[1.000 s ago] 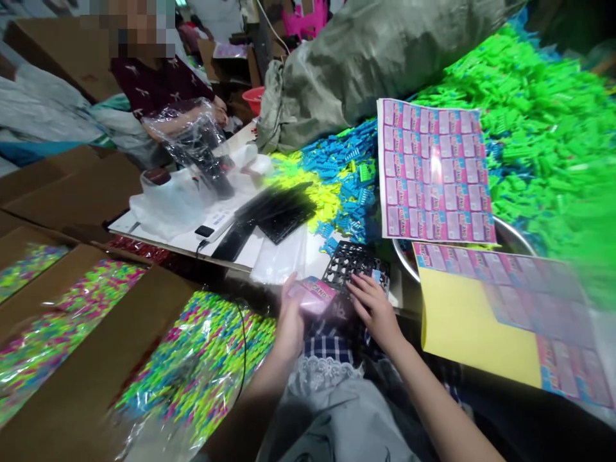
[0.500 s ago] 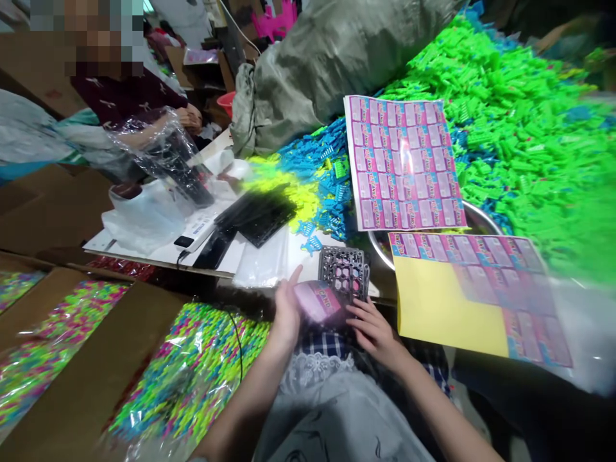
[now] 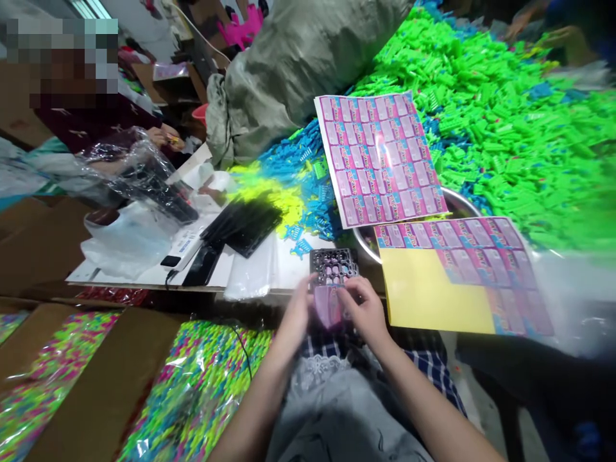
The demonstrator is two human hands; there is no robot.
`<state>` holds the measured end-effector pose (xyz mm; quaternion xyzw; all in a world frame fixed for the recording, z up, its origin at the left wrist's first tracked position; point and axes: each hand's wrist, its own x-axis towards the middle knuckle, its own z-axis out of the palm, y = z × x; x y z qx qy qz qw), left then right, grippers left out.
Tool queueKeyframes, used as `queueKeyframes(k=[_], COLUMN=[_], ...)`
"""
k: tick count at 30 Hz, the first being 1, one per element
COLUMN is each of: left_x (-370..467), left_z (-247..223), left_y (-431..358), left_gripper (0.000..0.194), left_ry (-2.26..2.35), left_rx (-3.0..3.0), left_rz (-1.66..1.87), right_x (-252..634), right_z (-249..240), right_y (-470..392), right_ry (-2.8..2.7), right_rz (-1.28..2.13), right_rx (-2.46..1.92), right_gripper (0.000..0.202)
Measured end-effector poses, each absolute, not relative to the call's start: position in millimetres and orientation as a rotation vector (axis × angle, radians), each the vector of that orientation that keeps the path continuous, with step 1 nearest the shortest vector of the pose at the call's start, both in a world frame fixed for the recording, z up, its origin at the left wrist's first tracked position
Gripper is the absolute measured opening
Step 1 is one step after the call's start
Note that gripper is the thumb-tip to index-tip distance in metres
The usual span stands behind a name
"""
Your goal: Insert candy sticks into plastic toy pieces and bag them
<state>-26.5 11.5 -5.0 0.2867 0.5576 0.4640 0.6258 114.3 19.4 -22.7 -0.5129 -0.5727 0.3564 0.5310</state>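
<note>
A pink and purple sticker (image 3: 328,305) lies over the near part of a black openwork plastic tray (image 3: 332,264) at the table's front edge. My left hand (image 3: 302,309) is closed at the sticker's left edge. The fingers of my right hand (image 3: 362,301) are pinched on its upper right edge. To the right, a sticker sheet with bare yellow backing (image 3: 436,285) has several stickers left on it. A full sticker sheet (image 3: 380,157) leans behind it over the rim of a metal bowl (image 3: 368,245).
Green plastic pieces (image 3: 520,135) are heaped at the back right. Black flat pieces (image 3: 250,224), clear bags (image 3: 250,273) and a white device (image 3: 185,247) lie left. Boxes of colourful packed pieces (image 3: 192,385) stand below. A person in a dark top (image 3: 96,125) sits far left.
My right hand has moved up onto the sticker's edge, and its spread fingers have closed. My left hand's raised finger has come down. The sticker now sits straighter over the tray. The view has shifted.
</note>
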Motion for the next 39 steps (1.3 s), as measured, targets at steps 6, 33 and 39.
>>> queueKeyframes(k=[6,33,39], left_x=[-49,-48,-44], left_z=[-5,-29,-22], left_y=[11,33,47], left_gripper=[0.034,0.032,0.028], left_ry=[1.331,1.743,1.652], left_rx=[0.581,1.347,1.257], left_rz=[1.115,0.61,0.569], right_x=[117,107,108], right_z=[-10,-38,-48], right_y=[14,73,80], right_ry=[-1.38,-1.445,-1.566], right_rz=[0.68,0.746,0.515], right_rx=[-1.234,-1.586,-1.771], right_gripper=[0.009,0.021,0.021])
